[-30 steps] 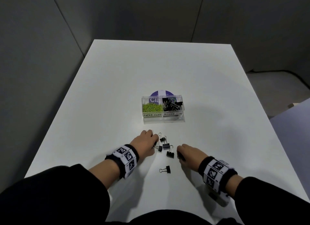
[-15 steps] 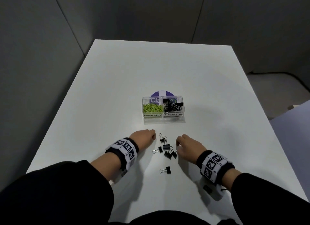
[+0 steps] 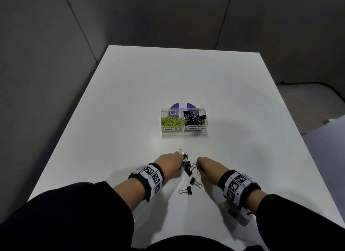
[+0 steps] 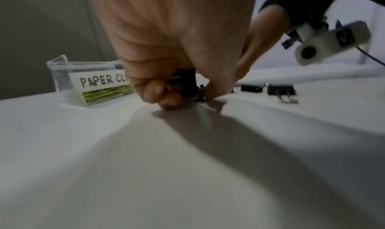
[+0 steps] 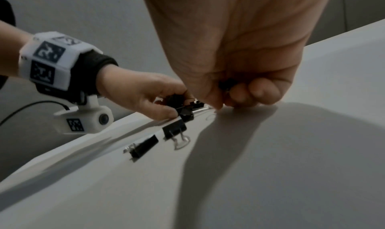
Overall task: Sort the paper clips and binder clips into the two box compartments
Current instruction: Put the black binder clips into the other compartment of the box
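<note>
A clear two-compartment box (image 3: 183, 133) stands mid-table, with green paper clips (image 3: 172, 121) on the left and black binder clips (image 3: 195, 120) on the right. Several loose black binder clips (image 3: 187, 167) lie between my hands. My left hand (image 3: 180, 162) reaches into the cluster from the left. In the left wrist view, the left hand (image 4: 183, 95) pinches a binder clip (image 4: 188, 81) between thumb and curled fingers. My right hand (image 3: 198, 164) is at the cluster's right side. In the right wrist view, the right hand (image 5: 227, 104) is curled around a dark binder clip (image 5: 226, 84), fingertips on the table.
Two more binder clips (image 3: 193, 181) (image 3: 187, 190) lie nearer me, apart from the cluster. A purple round label (image 3: 180, 106) shows behind the box. The white table (image 3: 130, 101) ends at grey walls on the left and back, with a drop at the right edge.
My left hand has shifted right into the clip cluster and curled onto a clip. My right hand has moved forward and left toward the same cluster.
</note>
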The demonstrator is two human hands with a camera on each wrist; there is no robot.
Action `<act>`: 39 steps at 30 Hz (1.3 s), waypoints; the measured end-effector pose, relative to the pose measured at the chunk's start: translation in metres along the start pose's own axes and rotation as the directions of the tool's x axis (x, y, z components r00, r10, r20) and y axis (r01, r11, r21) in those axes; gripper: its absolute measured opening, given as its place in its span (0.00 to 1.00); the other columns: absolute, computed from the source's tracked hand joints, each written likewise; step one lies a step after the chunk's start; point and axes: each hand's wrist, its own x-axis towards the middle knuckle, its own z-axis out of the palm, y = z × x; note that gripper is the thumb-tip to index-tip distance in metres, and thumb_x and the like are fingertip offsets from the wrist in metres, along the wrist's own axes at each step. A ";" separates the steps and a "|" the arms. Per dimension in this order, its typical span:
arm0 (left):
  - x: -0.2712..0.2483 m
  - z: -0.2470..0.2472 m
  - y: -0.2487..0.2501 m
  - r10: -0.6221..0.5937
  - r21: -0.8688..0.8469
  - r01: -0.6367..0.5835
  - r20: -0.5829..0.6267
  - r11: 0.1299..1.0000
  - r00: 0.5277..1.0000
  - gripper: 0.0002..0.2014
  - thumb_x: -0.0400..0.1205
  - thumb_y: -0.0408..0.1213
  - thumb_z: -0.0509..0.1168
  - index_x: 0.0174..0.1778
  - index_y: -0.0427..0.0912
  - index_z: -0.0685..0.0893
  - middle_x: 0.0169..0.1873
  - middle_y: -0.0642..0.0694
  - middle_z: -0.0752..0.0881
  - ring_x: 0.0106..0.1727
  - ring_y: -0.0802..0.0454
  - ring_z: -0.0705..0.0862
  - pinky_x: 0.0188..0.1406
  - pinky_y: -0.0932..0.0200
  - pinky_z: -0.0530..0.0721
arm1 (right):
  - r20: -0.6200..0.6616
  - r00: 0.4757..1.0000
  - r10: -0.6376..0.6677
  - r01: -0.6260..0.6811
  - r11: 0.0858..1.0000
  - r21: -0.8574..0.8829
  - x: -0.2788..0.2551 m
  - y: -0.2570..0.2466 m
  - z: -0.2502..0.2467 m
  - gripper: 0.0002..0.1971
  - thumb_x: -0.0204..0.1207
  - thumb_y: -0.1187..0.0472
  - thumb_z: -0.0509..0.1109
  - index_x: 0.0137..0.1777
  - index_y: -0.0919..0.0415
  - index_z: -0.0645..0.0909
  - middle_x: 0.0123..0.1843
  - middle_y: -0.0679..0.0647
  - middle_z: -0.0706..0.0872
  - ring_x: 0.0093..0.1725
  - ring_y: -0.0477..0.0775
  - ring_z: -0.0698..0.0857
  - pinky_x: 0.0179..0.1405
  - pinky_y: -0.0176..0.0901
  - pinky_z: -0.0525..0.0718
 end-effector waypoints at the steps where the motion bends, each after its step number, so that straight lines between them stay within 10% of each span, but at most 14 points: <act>1: -0.001 0.001 0.001 0.008 0.011 -0.008 -0.002 1.000 1.000 0.16 0.84 0.40 0.52 0.64 0.34 0.71 0.61 0.36 0.76 0.56 0.36 0.81 0.47 0.48 0.77 | -0.002 1.000 0.014 -0.014 1.000 0.024 0.000 -0.001 0.001 0.08 0.80 0.65 0.55 0.55 0.64 0.73 0.57 0.63 0.80 0.44 0.55 0.74 0.43 0.43 0.69; 11: -0.006 -0.002 -0.020 -0.003 0.037 0.003 -0.011 0.999 1.000 0.18 0.87 0.43 0.48 0.59 0.32 0.74 0.57 0.35 0.79 0.52 0.36 0.82 0.46 0.47 0.76 | 0.056 0.998 -0.040 0.037 0.998 0.057 -0.013 -0.015 0.008 0.15 0.75 0.48 0.67 0.49 0.57 0.69 0.52 0.57 0.79 0.44 0.54 0.74 0.43 0.43 0.70; 16: -0.007 -0.008 -0.024 -0.071 -0.158 0.060 -0.067 0.986 0.995 0.18 0.84 0.50 0.57 0.52 0.37 0.76 0.52 0.40 0.82 0.49 0.41 0.82 0.46 0.52 0.77 | 0.049 0.998 -0.031 0.028 0.998 0.056 -0.011 -0.020 0.010 0.11 0.76 0.51 0.67 0.47 0.55 0.68 0.59 0.62 0.79 0.54 0.60 0.80 0.47 0.45 0.72; 20: -0.003 -0.012 -0.029 -0.099 -0.262 0.068 -0.108 0.963 0.989 0.07 0.84 0.41 0.57 0.44 0.43 0.68 0.47 0.38 0.85 0.39 0.45 0.76 0.38 0.56 0.71 | 0.024 0.999 -0.024 0.022 0.995 0.097 -0.016 -0.025 0.012 0.09 0.76 0.57 0.64 0.49 0.58 0.67 0.54 0.60 0.74 0.44 0.54 0.72 0.43 0.42 0.68; 27: 0.006 -0.019 -0.029 -0.093 -0.278 0.074 -0.058 0.958 0.994 0.22 0.86 0.38 0.53 0.77 0.48 0.62 0.58 0.37 0.85 0.56 0.38 0.83 0.51 0.53 0.77 | -0.069 0.998 -0.006 0.006 1.000 0.001 -0.012 -0.018 0.007 0.05 0.80 0.60 0.56 0.52 0.61 0.68 0.49 0.64 0.81 0.45 0.62 0.78 0.39 0.45 0.67; 30: 0.011 -0.020 -0.027 -0.079 -0.317 0.061 -0.043 0.947 0.996 0.17 0.86 0.42 0.54 0.70 0.46 0.73 0.64 0.41 0.82 0.64 0.41 0.80 0.59 0.53 0.76 | -0.083 0.996 0.027 -0.018 0.994 0.109 -0.011 -0.006 0.005 0.11 0.82 0.61 0.54 0.62 0.62 0.69 0.53 0.60 0.83 0.48 0.61 0.81 0.43 0.43 0.70; 34: 0.019 -0.020 -0.026 -0.058 -0.351 0.046 -0.022 0.935 0.998 0.13 0.80 0.45 0.64 0.54 0.40 0.78 0.52 0.42 0.85 0.51 0.44 0.82 0.45 0.57 0.74 | -0.089 0.996 0.013 0.006 0.978 0.210 -0.013 -0.002 -0.001 0.13 0.76 0.72 0.58 0.54 0.58 0.75 0.55 0.54 0.79 0.53 0.57 0.82 0.51 0.42 0.75; 39: 0.023 -0.019 -0.025 0.009 -0.332 0.002 0.032 0.943 0.999 0.18 0.79 0.36 0.61 0.66 0.45 0.72 0.59 0.40 0.80 0.56 0.43 0.80 0.52 0.54 0.77 | -0.099 0.990 0.097 -0.068 0.963 0.260 -0.008 -0.005 -0.001 0.03 0.76 0.66 0.57 0.42 0.58 0.68 0.47 0.54 0.71 0.47 0.60 0.77 0.48 0.47 0.73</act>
